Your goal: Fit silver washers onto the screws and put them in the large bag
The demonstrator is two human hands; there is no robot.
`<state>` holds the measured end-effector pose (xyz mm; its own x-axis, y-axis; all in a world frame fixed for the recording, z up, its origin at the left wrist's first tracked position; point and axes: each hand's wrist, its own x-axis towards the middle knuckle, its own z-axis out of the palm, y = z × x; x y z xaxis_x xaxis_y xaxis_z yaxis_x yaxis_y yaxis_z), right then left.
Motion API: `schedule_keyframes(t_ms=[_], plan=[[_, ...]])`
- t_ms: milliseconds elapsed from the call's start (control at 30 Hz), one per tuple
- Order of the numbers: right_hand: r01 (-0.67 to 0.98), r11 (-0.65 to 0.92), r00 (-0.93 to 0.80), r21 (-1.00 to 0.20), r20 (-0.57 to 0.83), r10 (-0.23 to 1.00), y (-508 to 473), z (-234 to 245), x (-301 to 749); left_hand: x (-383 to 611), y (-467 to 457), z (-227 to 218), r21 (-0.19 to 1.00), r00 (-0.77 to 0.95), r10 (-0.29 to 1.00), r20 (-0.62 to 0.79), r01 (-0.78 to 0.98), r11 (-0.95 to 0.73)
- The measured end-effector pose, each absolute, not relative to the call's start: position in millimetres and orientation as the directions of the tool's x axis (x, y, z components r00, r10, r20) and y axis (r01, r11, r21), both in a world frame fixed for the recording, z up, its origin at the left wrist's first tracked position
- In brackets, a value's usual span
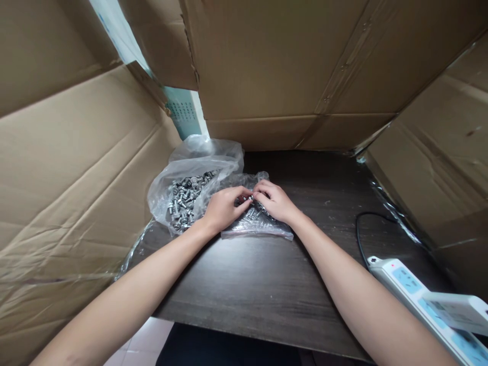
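Observation:
My left hand (224, 207) and my right hand (275, 201) meet at the middle of a dark wooden table (267, 284). Their fingers are closed together on a small metal bolt (250, 199), pinched between both hands. Under them lies a small clear plastic bag (263, 226) with several metal parts inside. To the left, a larger open clear bag (190, 188) holds a heap of silver bolts (183, 201), just beside my left hand.
Cardboard sheets wall in the table on the left (68, 193), back (290, 76) and right (438, 168). A white power strip (419, 300) and its black cable (360, 239) lie at the front right. The table's front edge runs below my forearms.

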<state>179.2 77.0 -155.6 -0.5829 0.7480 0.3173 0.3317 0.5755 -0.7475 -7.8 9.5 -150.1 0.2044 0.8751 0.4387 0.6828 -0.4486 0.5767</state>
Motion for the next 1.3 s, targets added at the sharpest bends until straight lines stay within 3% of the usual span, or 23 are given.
schedule_keyframes(t_ms=[733, 1300], plan=[[0.327, 0.566, -0.581, -0.756, 0.312, 0.752, 77.4, -154.8, 179.9, -8.5, 9.2, -150.6, 0.562, 0.208, 0.874, 0.438, 0.696, -0.447], [0.333, 0.555, -0.588, -0.762, 0.292, 0.755, 78.1, -155.5, 180.5, -8.5, 9.3, -148.8, 0.614, 0.201, 0.880, 0.431, 0.649, -0.449]])
